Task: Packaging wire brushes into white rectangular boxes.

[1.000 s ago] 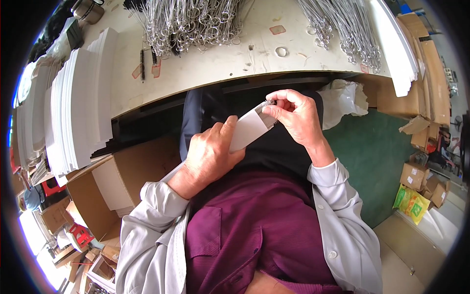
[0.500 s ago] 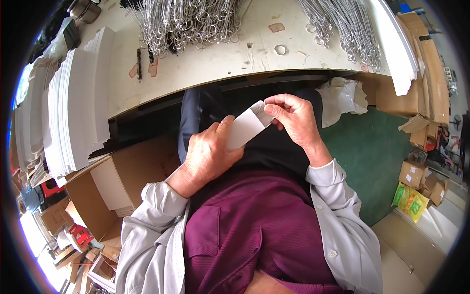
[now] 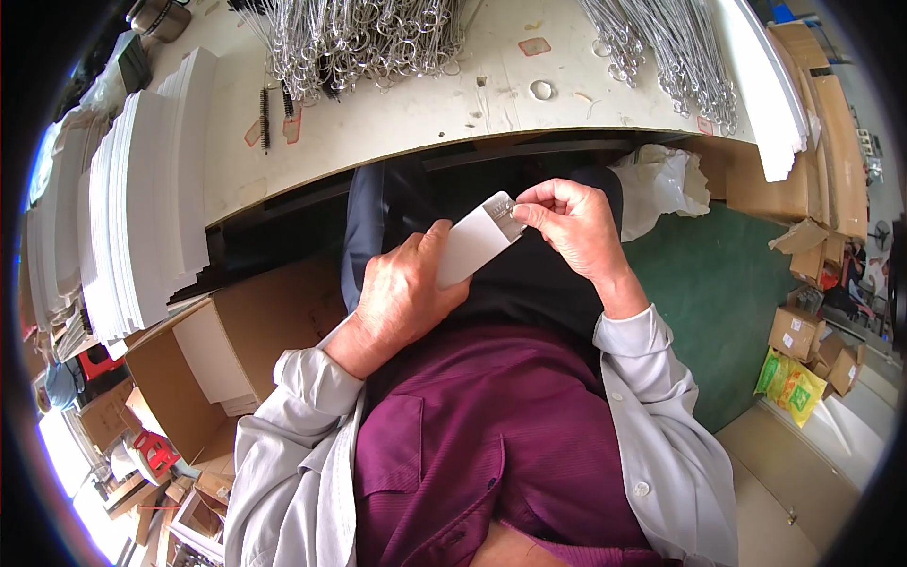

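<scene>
My left hand (image 3: 402, 298) grips a small white card (image 3: 472, 249) over my lap, below the table's front edge. At the card's far end, my right hand (image 3: 567, 227) pinches a small metal wire piece (image 3: 501, 210) between thumb and fingers. Both hands meet at the card. Grey sleeves and a maroon vest fill the lower part of the view.
A pale worktable (image 3: 425, 104) carries heaps of metal wire rings (image 3: 359, 38) and wire pieces (image 3: 661, 47) at the back. Stacks of white cards (image 3: 142, 217) stand at the left. An open cardboard box (image 3: 227, 359) sits by my left knee. A white plastic bag (image 3: 661, 184) and more boxes (image 3: 803, 331) lie right.
Both hands with the card have shifted slightly downward and toward me; the grip on the card and the wire piece stays the same.
</scene>
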The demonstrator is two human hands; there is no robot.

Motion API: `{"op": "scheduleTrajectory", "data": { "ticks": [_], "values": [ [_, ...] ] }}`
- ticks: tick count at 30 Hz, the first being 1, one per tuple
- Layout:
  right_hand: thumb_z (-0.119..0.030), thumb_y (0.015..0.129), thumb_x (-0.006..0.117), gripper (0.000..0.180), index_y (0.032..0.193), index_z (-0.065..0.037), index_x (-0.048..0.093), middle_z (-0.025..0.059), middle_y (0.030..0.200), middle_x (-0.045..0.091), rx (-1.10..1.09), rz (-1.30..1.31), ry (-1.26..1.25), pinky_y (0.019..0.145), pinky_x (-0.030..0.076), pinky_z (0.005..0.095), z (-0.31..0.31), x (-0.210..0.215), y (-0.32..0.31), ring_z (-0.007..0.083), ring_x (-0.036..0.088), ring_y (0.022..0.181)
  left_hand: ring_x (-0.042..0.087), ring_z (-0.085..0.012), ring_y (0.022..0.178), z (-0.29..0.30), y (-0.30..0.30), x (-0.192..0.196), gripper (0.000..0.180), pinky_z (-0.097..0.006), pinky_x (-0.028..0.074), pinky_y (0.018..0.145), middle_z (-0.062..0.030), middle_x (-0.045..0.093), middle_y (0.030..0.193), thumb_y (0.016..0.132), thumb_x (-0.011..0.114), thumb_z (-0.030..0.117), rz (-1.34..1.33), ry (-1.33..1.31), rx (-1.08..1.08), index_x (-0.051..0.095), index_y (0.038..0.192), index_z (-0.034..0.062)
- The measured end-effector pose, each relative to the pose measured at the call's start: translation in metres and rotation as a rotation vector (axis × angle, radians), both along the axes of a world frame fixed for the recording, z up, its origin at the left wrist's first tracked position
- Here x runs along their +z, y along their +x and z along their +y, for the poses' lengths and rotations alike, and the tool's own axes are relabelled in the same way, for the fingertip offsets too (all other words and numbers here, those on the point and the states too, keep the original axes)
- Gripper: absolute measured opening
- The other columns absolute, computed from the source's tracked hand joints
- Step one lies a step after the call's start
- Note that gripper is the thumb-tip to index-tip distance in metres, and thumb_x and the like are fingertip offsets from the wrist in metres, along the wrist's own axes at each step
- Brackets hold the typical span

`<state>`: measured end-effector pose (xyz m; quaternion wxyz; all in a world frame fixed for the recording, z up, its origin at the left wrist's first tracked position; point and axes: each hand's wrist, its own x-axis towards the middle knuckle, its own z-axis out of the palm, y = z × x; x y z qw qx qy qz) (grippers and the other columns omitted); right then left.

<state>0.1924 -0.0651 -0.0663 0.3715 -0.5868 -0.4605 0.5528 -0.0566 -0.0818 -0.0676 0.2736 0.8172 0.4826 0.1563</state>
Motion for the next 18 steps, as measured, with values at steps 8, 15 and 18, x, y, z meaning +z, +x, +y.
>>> {"op": "scheduleTrajectory", "data": {
  "ticks": [8,15,18],
  "values": [
    [-0.011,0.091,0.081,0.014,0.09,0.0,0.072,0.0015,0.075,0.069,-0.043,-0.223,0.172,0.058,0.048,0.0224,-0.011,-0.002,-0.017,0.0037,0.059,0.066,0.073,-0.0368,0.081,-0.001,0.004,0.003,0.051,-0.046,0.06,0.071,-0.0172,0.072,0.09,0.08,0.08,0.022,0.003,-0.064,0.044,0.06,0.123,0.0043],
    [-0.007,0.089,0.08,0.011,0.093,-0.001,0.073,0.0071,0.081,0.068,-0.003,-0.259,0.343,0.059,0.053,0.0267,-0.016,-0.01,-0.017,0.0117,0.068,0.067,0.073,-0.0372,0.08,-0.004,0.004,0.0,0.054,-0.045,0.061,0.071,-0.0174,0.072,0.09,0.078,0.082,0.022,-0.007,-0.023,0.057,0.06,0.125,0.0042],
    [-0.008,0.09,0.08,0.01,0.094,-0.001,0.074,0.0027,0.084,0.069,0.031,-0.216,0.249,0.063,0.049,0.0233,-0.015,-0.003,-0.014,0.0056,0.061,0.071,0.073,-0.0371,0.081,-0.002,0.003,0.002,0.055,-0.045,0.061,0.071,-0.0176,0.072,0.09,0.077,0.082,0.021,-0.016,-0.022,0.058,0.06,0.125,0.0044]
  ]
}}
